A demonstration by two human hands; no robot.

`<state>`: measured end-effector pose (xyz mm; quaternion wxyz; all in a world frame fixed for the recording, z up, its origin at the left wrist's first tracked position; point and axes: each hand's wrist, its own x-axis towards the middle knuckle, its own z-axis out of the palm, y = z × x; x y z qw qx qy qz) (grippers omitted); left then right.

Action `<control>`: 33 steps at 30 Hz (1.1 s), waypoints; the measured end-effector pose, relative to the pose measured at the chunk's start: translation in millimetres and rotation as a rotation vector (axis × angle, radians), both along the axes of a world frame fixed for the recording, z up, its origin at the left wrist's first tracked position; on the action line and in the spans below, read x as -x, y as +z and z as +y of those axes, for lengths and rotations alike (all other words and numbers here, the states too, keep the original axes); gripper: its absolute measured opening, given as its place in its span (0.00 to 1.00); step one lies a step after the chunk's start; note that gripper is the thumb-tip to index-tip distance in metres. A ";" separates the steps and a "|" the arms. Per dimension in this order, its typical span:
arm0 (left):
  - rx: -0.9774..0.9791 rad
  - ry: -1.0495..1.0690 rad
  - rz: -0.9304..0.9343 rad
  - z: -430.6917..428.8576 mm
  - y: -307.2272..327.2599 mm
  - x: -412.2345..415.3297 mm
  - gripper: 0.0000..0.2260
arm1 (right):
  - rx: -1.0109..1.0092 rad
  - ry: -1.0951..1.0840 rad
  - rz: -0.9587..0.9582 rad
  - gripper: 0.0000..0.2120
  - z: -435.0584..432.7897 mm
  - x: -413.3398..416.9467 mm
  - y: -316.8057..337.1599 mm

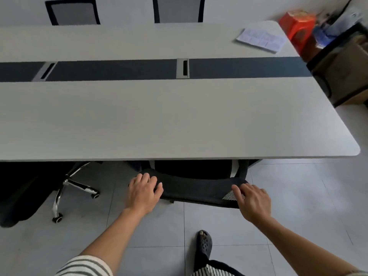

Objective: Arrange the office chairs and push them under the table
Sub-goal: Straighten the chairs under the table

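A black mesh office chair (196,189) sits tucked under the near edge of the white bench (159,116). The left hand (144,193) lies on its backrest's left corner, grip loosely spread; the right hand (253,202) rests on the right corner, fingers spread flat, clasping nothing

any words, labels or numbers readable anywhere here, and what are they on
Nothing here can be read.
printed paper on the far right of the table: rows of print, too blurred and small to read.
orange box beyond the table's right end: patterned face, blurred, no legible text.
cardboard box at the right edge: no readable marking.
near chair and the two far chairs: no visible label.
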<state>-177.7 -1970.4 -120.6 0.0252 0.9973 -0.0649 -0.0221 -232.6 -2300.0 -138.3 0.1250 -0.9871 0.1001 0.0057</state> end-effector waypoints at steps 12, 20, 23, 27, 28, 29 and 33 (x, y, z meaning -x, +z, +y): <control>-0.004 -0.002 0.007 -41.0 -2.1 -8.7 0.14 | 0.072 0.162 -0.055 0.22 -52.5 -36.4 -9.5; 0.367 0.062 0.106 -16.5 16.6 1.8 0.11 | 0.025 0.063 0.171 0.12 -26.2 -39.0 14.0; 0.580 0.106 0.076 8.4 40.5 31.8 0.09 | -0.113 0.061 0.214 0.09 13.4 -40.9 41.1; 0.857 0.340 0.126 81.4 71.2 96.5 0.04 | -0.422 0.134 0.185 0.07 118.2 -27.7 70.0; 0.897 0.396 0.131 102.4 75.6 113.9 0.04 | -0.500 0.146 0.190 0.05 145.3 -21.6 74.4; 0.922 0.439 0.137 117.5 78.8 127.4 0.04 | -0.570 0.153 0.196 0.03 164.4 -15.7 77.3; 1.061 0.732 0.088 221.6 88.9 214.0 0.03 | -0.755 0.242 0.257 0.03 276.8 31.9 79.0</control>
